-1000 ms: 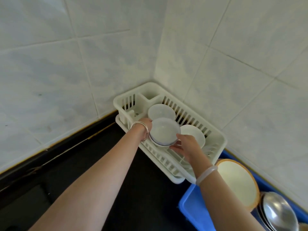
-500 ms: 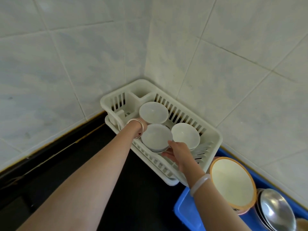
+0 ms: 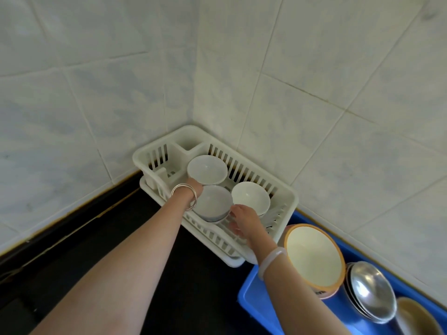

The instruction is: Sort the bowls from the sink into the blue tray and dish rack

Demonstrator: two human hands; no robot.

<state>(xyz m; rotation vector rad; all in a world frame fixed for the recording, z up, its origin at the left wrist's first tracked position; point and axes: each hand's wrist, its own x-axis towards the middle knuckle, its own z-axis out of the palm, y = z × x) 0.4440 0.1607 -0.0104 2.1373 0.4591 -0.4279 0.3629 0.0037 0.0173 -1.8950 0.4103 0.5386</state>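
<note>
A white dish rack [image 3: 287,194] stands in the tiled corner with three white bowls in it. The near bowl [image 3: 214,204] has a blue line near its base and rests low in the rack. My left hand [image 3: 196,187] grips its left rim, mostly hidden behind the wrist with bangles. My right hand [image 3: 243,220] holds its right side with curled fingers. A second bowl [image 3: 207,169] sits behind it and a third bowl [image 3: 250,198] to its right. The blue tray [image 3: 249,298] lies at the lower right.
In the blue tray stand an orange-rimmed cream bowl [image 3: 314,257], stacked steel bowls [image 3: 372,291] and a tan bowl [image 3: 416,315] at the frame edge. The black countertop [image 3: 116,238] runs left of the rack. Tiled walls close in behind.
Both hands have lowered the near bowl from above the rack down into it, beside the other two bowls. The view has shifted slightly.
</note>
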